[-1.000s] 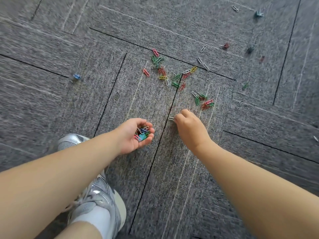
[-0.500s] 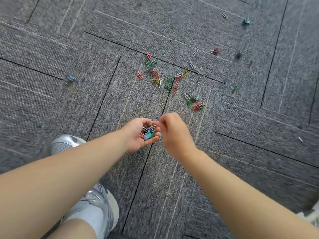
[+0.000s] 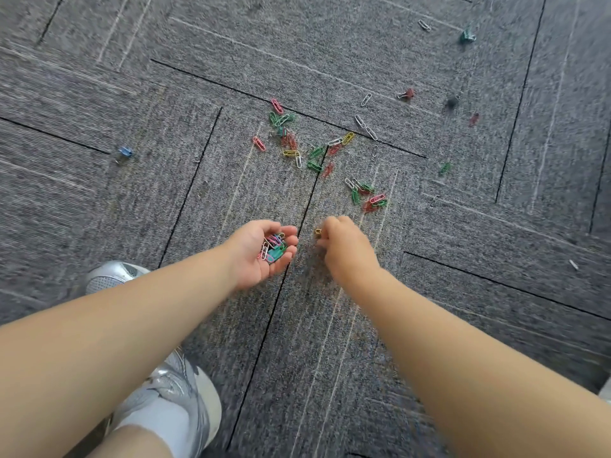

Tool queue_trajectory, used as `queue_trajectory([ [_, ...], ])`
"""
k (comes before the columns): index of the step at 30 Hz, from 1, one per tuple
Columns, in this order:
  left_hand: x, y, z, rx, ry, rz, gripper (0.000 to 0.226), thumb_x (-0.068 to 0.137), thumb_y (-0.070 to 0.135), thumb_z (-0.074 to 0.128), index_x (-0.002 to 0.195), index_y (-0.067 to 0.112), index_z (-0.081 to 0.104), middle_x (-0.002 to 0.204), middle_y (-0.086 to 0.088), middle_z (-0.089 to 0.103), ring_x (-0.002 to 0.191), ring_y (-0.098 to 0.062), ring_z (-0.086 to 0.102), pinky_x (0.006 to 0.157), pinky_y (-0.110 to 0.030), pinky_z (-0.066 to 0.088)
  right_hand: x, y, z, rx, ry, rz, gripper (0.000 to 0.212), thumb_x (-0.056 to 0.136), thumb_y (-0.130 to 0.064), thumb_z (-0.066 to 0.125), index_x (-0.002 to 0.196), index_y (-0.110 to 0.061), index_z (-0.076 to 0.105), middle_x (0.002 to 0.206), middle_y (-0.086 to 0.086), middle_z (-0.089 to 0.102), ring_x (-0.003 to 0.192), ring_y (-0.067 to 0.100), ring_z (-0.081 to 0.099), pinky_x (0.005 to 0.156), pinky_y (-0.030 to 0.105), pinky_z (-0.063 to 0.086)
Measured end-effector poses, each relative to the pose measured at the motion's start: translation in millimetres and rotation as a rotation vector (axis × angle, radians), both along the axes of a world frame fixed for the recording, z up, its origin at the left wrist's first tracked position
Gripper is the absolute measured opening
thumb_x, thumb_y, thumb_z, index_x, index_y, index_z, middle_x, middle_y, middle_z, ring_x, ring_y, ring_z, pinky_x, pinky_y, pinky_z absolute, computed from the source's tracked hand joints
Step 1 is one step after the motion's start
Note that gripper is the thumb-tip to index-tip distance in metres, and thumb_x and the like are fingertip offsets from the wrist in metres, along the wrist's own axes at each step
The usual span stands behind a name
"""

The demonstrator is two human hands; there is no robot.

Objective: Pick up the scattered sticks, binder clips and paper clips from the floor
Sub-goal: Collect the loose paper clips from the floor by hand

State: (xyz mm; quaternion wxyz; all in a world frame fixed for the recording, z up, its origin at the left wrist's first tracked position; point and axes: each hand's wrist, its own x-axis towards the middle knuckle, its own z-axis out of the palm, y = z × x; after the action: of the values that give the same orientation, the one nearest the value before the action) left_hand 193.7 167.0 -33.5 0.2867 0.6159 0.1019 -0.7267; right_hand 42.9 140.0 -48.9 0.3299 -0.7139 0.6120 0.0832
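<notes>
Two hands over grey carpet-tile floor, dark seams running between the tiles. Silver trainer with white sock at lower left, under the left forearm.

Left hand: palm up, fingers curled into a cup around a handful of clips, pink, white and teal. Held just above the carpet.

Right hand: knuckles up, just beside the left hand but apart from it, fingertips pinched on a small yellow clip. View blurred; cannot tell whether the clip touches the carpet.

Loose paper clips on the floor beyond the hands: main scatter of green, red, pink, yellow and white across a tile seam; near cluster just past the right hand.

Binder clips lie well apart: blue binder clip far left, red binder clip and dark binder clip upper right, teal binder clip farthest out.
</notes>
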Motion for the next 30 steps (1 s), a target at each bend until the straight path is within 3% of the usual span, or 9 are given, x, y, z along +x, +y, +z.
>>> queue_trajectory([
  [3,-3.9,-11.1,2.4,-0.036,0.016,0.032,0.032,0.099,0.019,0.038,0.086,0.006,0.064,0.073,-0.009,0.064,0.061,-0.016,0.060,0.051,-0.022,0.054,3.4,-11.9,14.7,-0.044,-0.288,-0.401,0.008,0.093,-0.013,0.057,0.085,-0.013,0.055,0.089,0.002,0.057,0.076,0.017,0.051,0.065,0.029,0.041],
  [5,-7.5,-19.7,4.4,-0.062,0.028,0.025,0.031,0.099,0.019,0.038,0.088,0.007,0.064,0.079,-0.010,0.065,0.065,-0.018,0.062,0.056,-0.024,0.057,7.0,-13.9,29.9,-0.051,-0.490,-0.377,0.005,0.091,-0.015,0.060,0.087,-0.013,0.063,0.083,0.002,0.061,0.072,0.015,0.054,0.062,0.027,0.044],
  [7,-12.0,-28.2,6.8,-0.078,0.052,0.021,0.030,0.100,0.020,0.038,0.089,0.007,0.063,0.080,-0.011,0.065,0.066,-0.019,0.063,0.059,-0.026,0.057,2.0,-16.1,33.2,-0.146,-0.452,-0.326,0.008,0.091,-0.019,0.061,0.090,-0.012,0.065,0.085,0.001,0.060,0.074,0.013,0.054,0.066,0.027,0.045],
  [9,-15.7,-34.1,10.2,-0.080,0.076,0.019,0.030,0.100,0.020,0.038,0.088,0.006,0.062,0.079,-0.011,0.065,0.067,-0.020,0.062,0.059,-0.025,0.057,-10.3,-24.9,25.4,-0.235,-0.265,-0.536,0.010,0.092,-0.027,0.059,0.093,-0.017,0.058,0.096,0.000,0.050,0.082,0.014,0.052,0.072,0.029,0.043],
  [12,-14.2,-37.1,11.3,-0.086,0.083,0.005,0.030,0.099,0.019,0.038,0.087,0.006,0.062,0.078,-0.012,0.065,0.068,-0.020,0.061,0.056,-0.024,0.056,-20.4,-41.5,8.4,-0.104,-0.131,-0.765,0.028,0.090,-0.035,0.061,0.106,-0.016,0.047,0.109,0.001,0.037,0.082,0.016,0.050,0.068,0.025,0.038],
  [15,-6.3,-33.9,8.2,-0.076,0.061,-0.008,0.030,0.099,0.019,0.039,0.087,0.006,0.063,0.078,-0.011,0.066,0.067,-0.020,0.061,0.056,-0.024,0.056,-9.1,-55.3,-3.3,-0.058,-0.113,-0.650,0.041,0.086,-0.036,0.067,0.113,-0.014,0.046,0.112,0.003,0.037,0.094,0.020,0.049,0.077,0.029,0.042],
  [18,6.6,-29.1,2.9,-0.060,0.034,0.002,0.030,0.099,0.019,0.040,0.088,0.005,0.064,0.078,-0.012,0.066,0.068,-0.020,0.062,0.057,-0.024,0.056,0.2,-58.1,-9.4,-0.105,-0.021,-0.483,0.027,0.090,-0.029,0.062,0.109,-0.014,0.048,0.118,0.007,0.044,0.107,0.027,0.045,0.077,0.032,0.036],
  [23,11.9,-28.6,0.2,-0.042,-0.002,-0.002,0.030,0.099,0.019,0.039,0.088,0.006,0.064,0.080,-0.012,0.067,0.070,-0.021,0.062,0.056,-0.024,0.056,-5.4,-53.7,-14.1,-0.170,-0.013,-0.180,0.010,0.093,0.002,0.047,0.096,-0.007,0.049,0.104,0.011,0.052,0.087,0.025,0.049,0.071,0.033,0.039],
  [30,6.1,-26.4,2.0,-0.041,0.029,0.000,0.029,0.099,0.019,0.039,0.090,0.006,0.064,0.081,-0.012,0.066,0.068,-0.020,0.063,0.055,-0.025,0.057,-1.1,-29.2,15.9,-0.034,-0.200,-0.395,0.009,0.095,-0.009,0.051,0.087,-0.011,0.051,0.086,-0.001,0.052,0.073,0.009,0.047,0.056,0.015,0.034],
])
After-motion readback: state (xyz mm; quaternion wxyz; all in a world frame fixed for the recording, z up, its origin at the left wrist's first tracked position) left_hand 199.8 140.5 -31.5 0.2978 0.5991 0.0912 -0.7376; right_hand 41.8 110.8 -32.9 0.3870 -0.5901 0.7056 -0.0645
